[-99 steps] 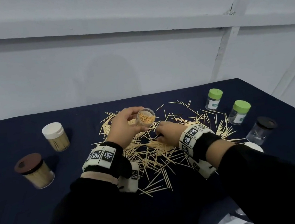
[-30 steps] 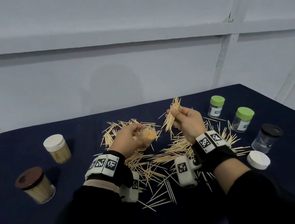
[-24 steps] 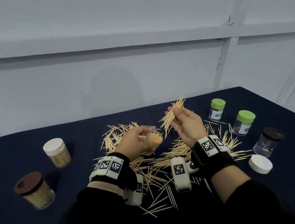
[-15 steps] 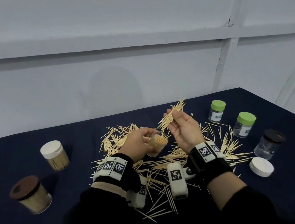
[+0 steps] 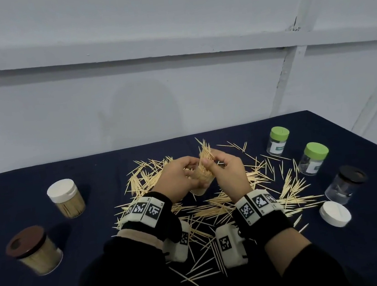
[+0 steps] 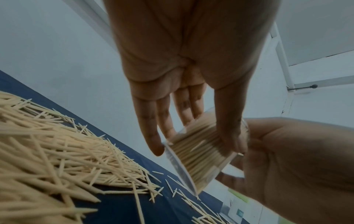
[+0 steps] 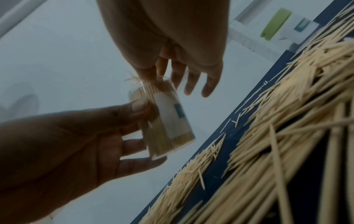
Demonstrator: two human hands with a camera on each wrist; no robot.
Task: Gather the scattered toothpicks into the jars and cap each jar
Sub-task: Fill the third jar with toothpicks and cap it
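- The left hand has its grip wrapped round a small clear jar, held up off the surface in the middle of the scene, mouth tilted towards the other hand.
- The right hand pinches a bundle of toothpicks and is feeding their lower ends into that jar's mouth; the tops fan out above the fingers.
- The jar looks light, stiff and smooth-sided, so I'd say it could slip; a grip round the middle of the wall, as here, suits it.
- Toothpicks are featherlight, thin and snappable, and they splay easily; best pinched as a bunch near the middle, all lined up.
- Many loose toothpicks lie scattered on the dark surface beneath both hands.
- A white lid lies on the right, likely this jar's.
- The held jar carries a pale label with a dark patch; the green-capped jars have labels too, but the writing is too blurred to read.
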